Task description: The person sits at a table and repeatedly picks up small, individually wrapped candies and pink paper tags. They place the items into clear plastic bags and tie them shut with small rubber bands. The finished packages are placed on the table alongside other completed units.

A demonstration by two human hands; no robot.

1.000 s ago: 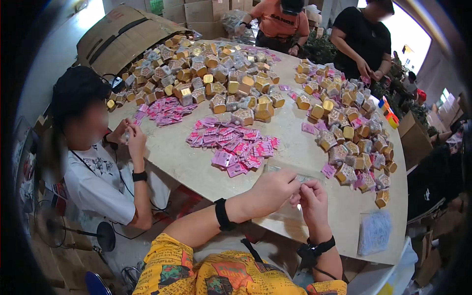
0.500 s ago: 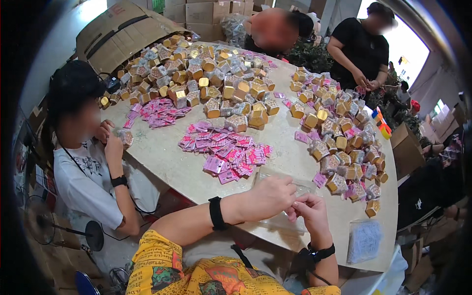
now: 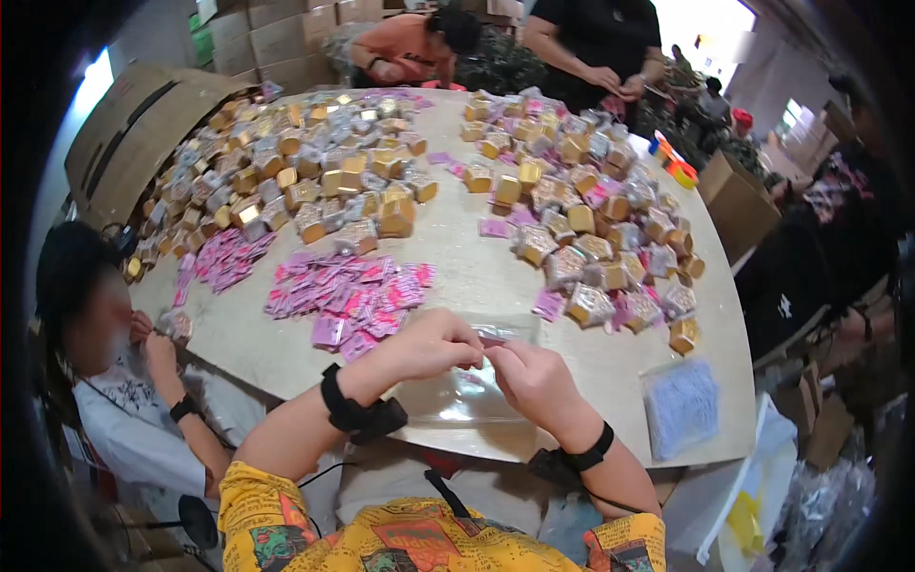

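My left hand (image 3: 431, 345) and my right hand (image 3: 536, 379) meet over the near part of the table. Their fingertips are pinched close together, and whatever is between them is too small or hidden to make out. Beneath them a transparent plastic bag (image 3: 456, 405) lies flat and shiny on the tabletop. Just beyond my left hand spreads a heap of pink printed cards (image 3: 348, 294). To the far right of my hands is a pile of small gold house-shaped pieces (image 3: 591, 250), many in plastic wrap, with pink cards among them.
A larger pile of gold pieces (image 3: 315, 172) spills from a cardboard box (image 3: 143, 133) at the far left. A bag of pale blue strands (image 3: 681, 410) lies near the right edge, an orange tape dispenser (image 3: 681, 172) beyond it. Co-workers stand or sit around the table (image 3: 267, 353).
The view has turned, so the table contents appear farther left. My hands remain pinched together and are now more level with each other, showing more of the plastic bag below.
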